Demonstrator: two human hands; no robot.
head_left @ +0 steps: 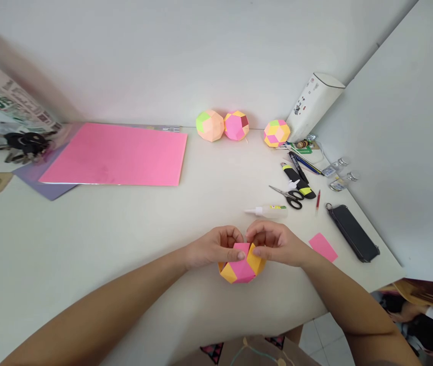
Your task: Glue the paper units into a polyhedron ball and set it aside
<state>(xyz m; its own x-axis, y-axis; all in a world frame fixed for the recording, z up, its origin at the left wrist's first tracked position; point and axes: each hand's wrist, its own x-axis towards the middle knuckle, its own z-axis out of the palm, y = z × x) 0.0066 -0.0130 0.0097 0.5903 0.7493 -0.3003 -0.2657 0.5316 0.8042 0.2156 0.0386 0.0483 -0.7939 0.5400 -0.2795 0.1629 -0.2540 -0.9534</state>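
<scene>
A pink and orange folded paper ball [242,269] is at the table's near side, between both hands. My left hand [216,247] grips its upper left, thumb lying on a pink face and the other fingers curled behind. On the upper right, my right hand [277,244] pinches an orange face, its thumb in front and fingers bent over the top. A dark gap shows between the pink and orange faces near the right thumb. Just beyond the hands lies a glue bottle [272,211] on its side.
Pink sheets [117,155] lie at the back left. Three finished-looking paper balls, one peach and green [210,126], stand along the wall. Scissors [290,197], a cutter [298,180], a pink paper square [323,247] and a black phone-like case [353,233] are on the right.
</scene>
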